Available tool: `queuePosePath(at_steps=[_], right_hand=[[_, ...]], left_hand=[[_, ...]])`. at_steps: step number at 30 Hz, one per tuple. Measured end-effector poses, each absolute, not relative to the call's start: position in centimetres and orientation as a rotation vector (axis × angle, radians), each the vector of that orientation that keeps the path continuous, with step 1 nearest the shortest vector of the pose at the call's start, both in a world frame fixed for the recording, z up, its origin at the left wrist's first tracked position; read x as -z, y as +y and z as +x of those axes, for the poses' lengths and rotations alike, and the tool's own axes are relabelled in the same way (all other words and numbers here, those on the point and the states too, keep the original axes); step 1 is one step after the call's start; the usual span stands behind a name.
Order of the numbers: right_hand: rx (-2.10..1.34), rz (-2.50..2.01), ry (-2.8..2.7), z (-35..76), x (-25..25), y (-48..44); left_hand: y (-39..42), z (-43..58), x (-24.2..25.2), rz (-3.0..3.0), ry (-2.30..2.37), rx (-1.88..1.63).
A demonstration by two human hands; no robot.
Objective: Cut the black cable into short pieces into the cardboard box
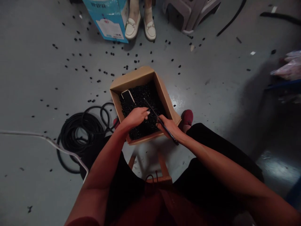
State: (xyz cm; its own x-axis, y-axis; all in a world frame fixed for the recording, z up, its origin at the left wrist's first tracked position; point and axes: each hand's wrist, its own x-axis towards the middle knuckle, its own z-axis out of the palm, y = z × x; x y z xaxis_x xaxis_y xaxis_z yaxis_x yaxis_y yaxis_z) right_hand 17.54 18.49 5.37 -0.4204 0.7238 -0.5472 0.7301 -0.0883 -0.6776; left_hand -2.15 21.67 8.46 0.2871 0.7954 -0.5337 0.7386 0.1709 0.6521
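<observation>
An open cardboard box (164,94) stands on the floor between my feet, holding a heap of small black pieces (141,91). My right hand (168,125) is closed around a thin dark rod (152,110) over the box's right side. The rod slants up and left to a narrow tip; its lower end, past my hand, looks thicker and ridged. Close to the rod's upper part is my left hand (138,116), its fingers curled together above the pieces. What they pinch, if anything, is too small to make out. A phone (128,97) with a pale edge lies on the heap.
A coil of black tubing (78,133) lies left of the box. Several small black pieces are scattered on the floor. Beyond stand a blue carton (108,20), another person's white shoes (150,29) and a grey plastic stool (185,12). A white cable (58,147) runs at left.
</observation>
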Motion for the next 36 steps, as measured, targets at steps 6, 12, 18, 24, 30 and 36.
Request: queuePosePath(at_steps=[6, 12, 18, 24, 30, 36], right_hand=[[1.642, 1.67, 2.073, 17.1, -4.5, 17.3], [1.748, 1.678, 2.007, 16.8, -3.6, 16.2], [2.054, 1.716, 1.751, 17.2, -3.3, 16.6], [2.276, 1.764, 1.69, 17.8, -4.5, 19.1], [1.838, 1.759, 2.024, 18.4, -6.9, 20.6], [1.656, 1.709, 2.229, 18.5, -7.0, 20.2]], left_hand=[[21.1, -1.9, -7.6, 1.651, 1.483, 0.17], [20.3, -2.0, -6.1, 1.681, 1.489, 0.198], [20.3, -2.6, -5.9, 1.54, 1.493, -0.091], [20.8, -2.2, -7.6, 1.312, 1.515, -0.374], [21.0, -1.7, -8.1, 1.125, 1.517, -0.541], [21.0, -1.3, -8.1, 1.132, 1.503, -0.577]])
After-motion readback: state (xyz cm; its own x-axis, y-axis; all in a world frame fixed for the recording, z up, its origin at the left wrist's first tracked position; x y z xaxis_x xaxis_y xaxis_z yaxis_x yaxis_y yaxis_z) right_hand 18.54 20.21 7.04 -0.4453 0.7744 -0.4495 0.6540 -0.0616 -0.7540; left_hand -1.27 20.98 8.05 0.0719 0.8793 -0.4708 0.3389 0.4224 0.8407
